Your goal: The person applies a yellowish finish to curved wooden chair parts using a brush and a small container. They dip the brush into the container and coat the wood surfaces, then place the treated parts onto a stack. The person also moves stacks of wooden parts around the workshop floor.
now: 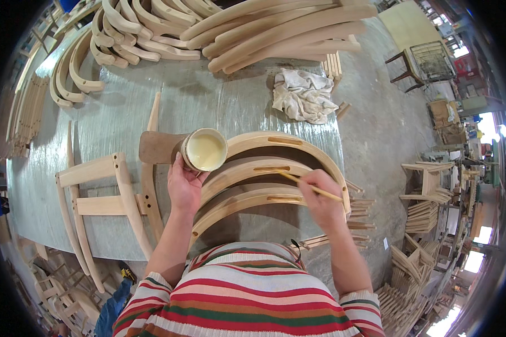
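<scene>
My left hand (184, 186) is wrapped round a round cup (207, 149) of pale yellow, creamy liquid, held above the table. Between the fingers of my right hand (322, 201) is a thin yellowish stick (289, 177); whether its tip has bristles is too small to tell. That tip is at the long slot in the middle curved wooden piece (224, 181). Beyond it arches a far curved piece (320, 153), and a near curved piece (222, 212) lies closest to me. Each of the three has a slot cut near the top of its arc.
A wooden chair frame (98, 170) stands left on the grey table (230, 101). A brown flat piece (160, 147) lies behind the cup. Stacked curved parts (281, 33) fill the far side, near a crumpled white cloth (303, 94). More wooden parts (424, 216) are piled at right.
</scene>
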`<action>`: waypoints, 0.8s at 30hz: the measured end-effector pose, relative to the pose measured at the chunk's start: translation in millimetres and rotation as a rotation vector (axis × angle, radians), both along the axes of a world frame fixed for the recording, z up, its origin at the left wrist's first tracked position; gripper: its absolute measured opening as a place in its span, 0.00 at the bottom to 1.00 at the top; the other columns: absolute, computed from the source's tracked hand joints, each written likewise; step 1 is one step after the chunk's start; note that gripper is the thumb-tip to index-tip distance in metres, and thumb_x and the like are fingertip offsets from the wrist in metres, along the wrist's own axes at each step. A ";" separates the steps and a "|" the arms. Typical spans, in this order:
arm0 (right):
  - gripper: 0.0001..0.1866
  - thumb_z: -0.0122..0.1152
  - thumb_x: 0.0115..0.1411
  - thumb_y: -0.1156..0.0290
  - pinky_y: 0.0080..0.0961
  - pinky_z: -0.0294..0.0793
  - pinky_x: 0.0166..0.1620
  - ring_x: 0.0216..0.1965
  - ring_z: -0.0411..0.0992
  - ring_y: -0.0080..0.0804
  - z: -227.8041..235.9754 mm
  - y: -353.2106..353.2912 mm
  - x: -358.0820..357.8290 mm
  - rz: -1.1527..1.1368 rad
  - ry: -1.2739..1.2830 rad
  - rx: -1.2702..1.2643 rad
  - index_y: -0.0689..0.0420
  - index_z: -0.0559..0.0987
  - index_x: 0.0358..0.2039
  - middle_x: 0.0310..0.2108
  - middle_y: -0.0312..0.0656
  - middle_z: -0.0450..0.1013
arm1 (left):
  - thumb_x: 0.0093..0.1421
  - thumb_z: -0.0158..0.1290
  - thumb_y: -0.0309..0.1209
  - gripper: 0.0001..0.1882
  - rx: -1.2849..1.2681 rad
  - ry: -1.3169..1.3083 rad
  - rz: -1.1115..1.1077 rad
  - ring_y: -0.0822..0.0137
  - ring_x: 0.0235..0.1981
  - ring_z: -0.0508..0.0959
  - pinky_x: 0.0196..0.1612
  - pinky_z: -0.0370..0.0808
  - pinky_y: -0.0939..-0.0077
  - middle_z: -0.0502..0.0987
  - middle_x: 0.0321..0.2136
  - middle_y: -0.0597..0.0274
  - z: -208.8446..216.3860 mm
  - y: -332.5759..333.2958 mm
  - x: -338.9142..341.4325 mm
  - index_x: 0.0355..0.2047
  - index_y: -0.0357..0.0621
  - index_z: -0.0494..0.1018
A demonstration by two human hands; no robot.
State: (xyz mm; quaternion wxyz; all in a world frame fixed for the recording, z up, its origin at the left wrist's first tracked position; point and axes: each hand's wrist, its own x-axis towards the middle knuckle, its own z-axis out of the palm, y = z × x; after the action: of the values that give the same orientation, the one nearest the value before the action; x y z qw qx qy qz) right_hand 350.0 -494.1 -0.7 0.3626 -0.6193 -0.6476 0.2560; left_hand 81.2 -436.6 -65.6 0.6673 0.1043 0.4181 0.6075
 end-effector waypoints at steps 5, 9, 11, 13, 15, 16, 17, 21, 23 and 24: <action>0.05 0.56 0.48 0.82 0.34 0.68 0.29 0.25 0.68 0.46 6.6 6.4 -37.2 0.134 -0.038 0.097 0.60 0.70 0.24 0.22 0.46 0.68 | 0.66 0.35 0.37 0.17 -0.015 -0.032 0.001 0.61 0.47 0.72 0.51 0.70 0.56 0.71 0.45 0.57 9.1 1.9 7.2 0.48 0.38 0.64; 0.06 0.57 0.47 0.82 0.34 0.68 0.29 0.25 0.68 0.46 17.1 -0.5 -8.4 0.062 -0.182 0.049 0.60 0.69 0.24 0.22 0.46 0.68 | 0.66 0.35 0.37 0.17 0.006 -0.018 -0.002 0.62 0.48 0.72 0.51 0.70 0.56 0.71 0.45 0.57 3.8 -1.3 0.9 0.48 0.38 0.64; 0.06 0.57 0.47 0.82 0.34 0.68 0.29 0.26 0.68 0.46 18.2 0.6 -9.4 0.051 -0.192 0.055 0.60 0.69 0.24 0.22 0.46 0.68 | 0.66 0.35 0.37 0.17 0.000 -0.018 -0.004 0.62 0.47 0.72 0.51 0.70 0.57 0.71 0.45 0.57 2.5 -2.6 -0.2 0.48 0.39 0.64; 0.06 0.56 0.47 0.82 0.34 0.68 0.29 0.25 0.68 0.45 11.5 0.9 -26.5 0.060 -0.132 0.115 0.60 0.69 0.24 0.22 0.46 0.67 | 0.66 0.35 0.37 0.17 -0.012 -0.029 -0.012 0.63 0.47 0.73 0.50 0.71 0.58 0.71 0.45 0.57 4.3 -2.5 3.5 0.48 0.39 0.64; 0.06 0.56 0.47 0.82 0.34 0.68 0.29 0.26 0.69 0.45 12.5 3.6 -47.2 0.129 -0.096 0.110 0.59 0.69 0.24 0.22 0.46 0.68 | 0.67 0.34 0.38 0.18 -0.014 -0.030 -0.045 0.62 0.49 0.72 0.51 0.70 0.58 0.70 0.47 0.59 2.4 -3.8 5.6 0.49 0.40 0.64; 0.06 0.56 0.47 0.82 0.33 0.68 0.29 0.26 0.69 0.46 13.3 4.1 -52.5 0.163 -0.078 0.107 0.59 0.69 0.25 0.23 0.46 0.68 | 0.67 0.33 0.38 0.19 -0.016 -0.030 -0.062 0.62 0.49 0.71 0.52 0.69 0.57 0.70 0.48 0.59 1.3 -4.5 6.1 0.50 0.41 0.64; 0.06 0.56 0.48 0.82 0.33 0.68 0.29 0.26 0.69 0.46 13.3 2.9 -49.1 0.143 -0.103 0.109 0.59 0.69 0.25 0.23 0.46 0.68 | 0.67 0.33 0.38 0.19 -0.004 -0.037 -0.071 0.62 0.50 0.71 0.52 0.69 0.58 0.70 0.48 0.60 0.4 -5.0 7.2 0.50 0.41 0.64; 0.05 0.56 0.48 0.82 0.35 0.68 0.28 0.25 0.69 0.46 16.6 -3.8 -19.5 0.024 -0.195 0.080 0.59 0.70 0.23 0.23 0.46 0.69 | 0.67 0.33 0.38 0.19 0.046 -0.036 -0.088 0.63 0.50 0.71 0.52 0.69 0.58 0.70 0.49 0.59 1.4 -7.0 4.2 0.50 0.41 0.64; 0.05 0.57 0.48 0.81 0.35 0.68 0.27 0.25 0.69 0.46 14.2 -5.5 -13.0 -0.018 -0.233 0.072 0.59 0.70 0.23 0.23 0.46 0.69 | 0.67 0.33 0.38 0.19 0.051 -0.042 -0.080 0.63 0.50 0.71 0.52 0.69 0.58 0.70 0.49 0.59 1.5 -7.1 2.4 0.50 0.41 0.64; 0.06 0.58 0.47 0.82 0.34 0.69 0.28 0.25 0.69 0.46 10.8 -6.2 -18.1 0.024 -0.257 0.099 0.60 0.69 0.22 0.23 0.47 0.69 | 0.67 0.33 0.38 0.19 0.044 -0.053 -0.071 0.63 0.50 0.71 0.52 0.69 0.58 0.70 0.49 0.60 -0.3 -6.4 2.6 0.50 0.41 0.64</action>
State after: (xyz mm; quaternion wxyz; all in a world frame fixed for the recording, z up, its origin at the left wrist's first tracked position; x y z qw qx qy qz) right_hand 331.9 -500.3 10.2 0.3037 -0.6207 -0.7079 0.1465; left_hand 83.8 -443.0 -65.9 0.6967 0.1176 0.3827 0.5953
